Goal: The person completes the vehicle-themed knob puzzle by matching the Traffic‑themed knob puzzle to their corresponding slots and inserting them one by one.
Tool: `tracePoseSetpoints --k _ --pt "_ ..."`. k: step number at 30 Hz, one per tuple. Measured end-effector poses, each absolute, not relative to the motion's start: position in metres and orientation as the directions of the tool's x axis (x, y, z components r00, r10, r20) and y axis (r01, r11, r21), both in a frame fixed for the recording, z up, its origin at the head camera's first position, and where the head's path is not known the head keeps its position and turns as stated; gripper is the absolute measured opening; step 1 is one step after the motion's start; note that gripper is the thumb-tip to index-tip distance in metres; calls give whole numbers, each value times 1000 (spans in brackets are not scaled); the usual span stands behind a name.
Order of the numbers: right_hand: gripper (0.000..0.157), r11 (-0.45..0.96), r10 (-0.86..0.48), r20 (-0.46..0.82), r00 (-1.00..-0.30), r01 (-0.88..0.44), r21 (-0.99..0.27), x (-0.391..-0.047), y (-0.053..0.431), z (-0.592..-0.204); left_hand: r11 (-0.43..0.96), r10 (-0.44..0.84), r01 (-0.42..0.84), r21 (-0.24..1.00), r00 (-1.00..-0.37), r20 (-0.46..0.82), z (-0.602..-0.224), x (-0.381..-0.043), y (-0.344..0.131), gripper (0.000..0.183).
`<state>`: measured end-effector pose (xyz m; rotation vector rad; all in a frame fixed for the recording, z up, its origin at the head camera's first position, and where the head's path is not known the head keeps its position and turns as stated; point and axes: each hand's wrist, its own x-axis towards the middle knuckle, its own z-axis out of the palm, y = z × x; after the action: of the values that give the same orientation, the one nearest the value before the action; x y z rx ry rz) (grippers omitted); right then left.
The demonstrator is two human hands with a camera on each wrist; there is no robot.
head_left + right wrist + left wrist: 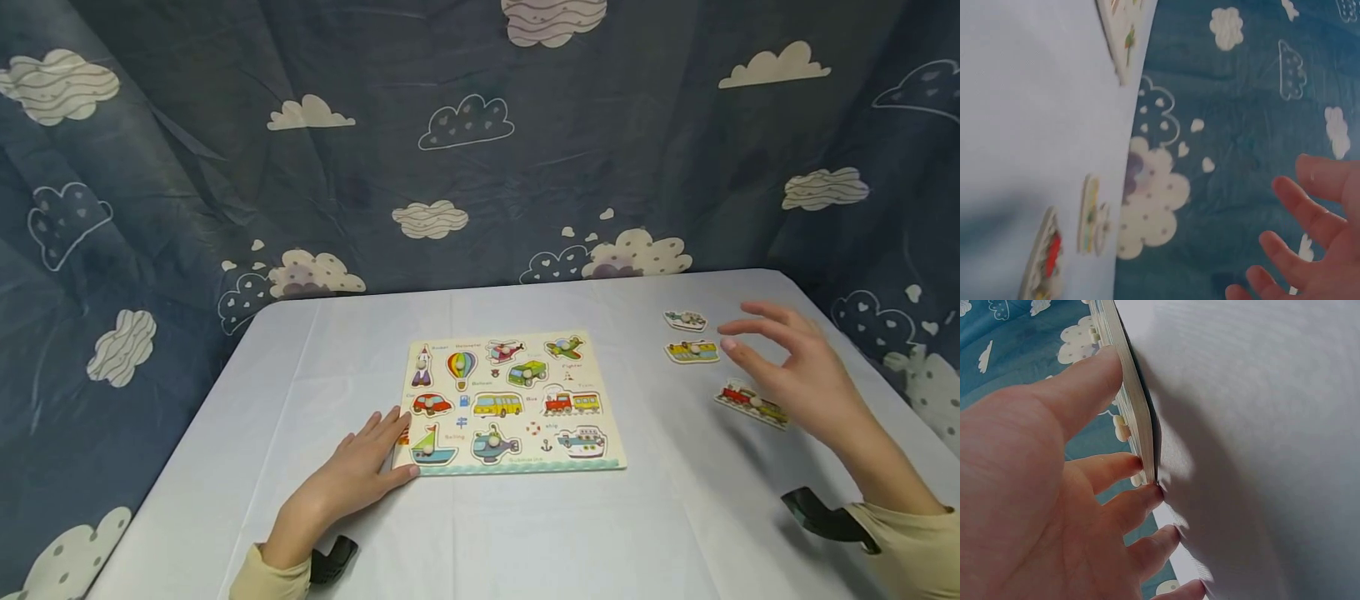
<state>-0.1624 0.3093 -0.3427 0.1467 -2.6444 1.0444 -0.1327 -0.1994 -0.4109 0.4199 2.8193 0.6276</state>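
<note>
Left hand (352, 479) lay flat, fingers straight, against your puzzle board (517, 462) edge. Your right hand (795, 367) hovered spread, empty, above the train piece (750, 403).

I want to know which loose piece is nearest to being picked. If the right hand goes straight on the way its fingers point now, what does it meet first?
Probably the yellow piece: the right hand hovers open, fingers pointing left toward it. Depth is unclear, so it may pass above.
</note>
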Motion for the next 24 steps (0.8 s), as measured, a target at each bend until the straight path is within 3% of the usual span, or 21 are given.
tracePoseSetpoints --k 14,24 --pt "42 800 20 212 -977 -112 -590 -187 357 -379 866 319 220 449 -934 -158 -414 -133 -198 77" --pt "31 835 -23 186 -982 -121 -536 -198 393 -399 863 334 242 444 -932 -141 -410 -133 -199 76"
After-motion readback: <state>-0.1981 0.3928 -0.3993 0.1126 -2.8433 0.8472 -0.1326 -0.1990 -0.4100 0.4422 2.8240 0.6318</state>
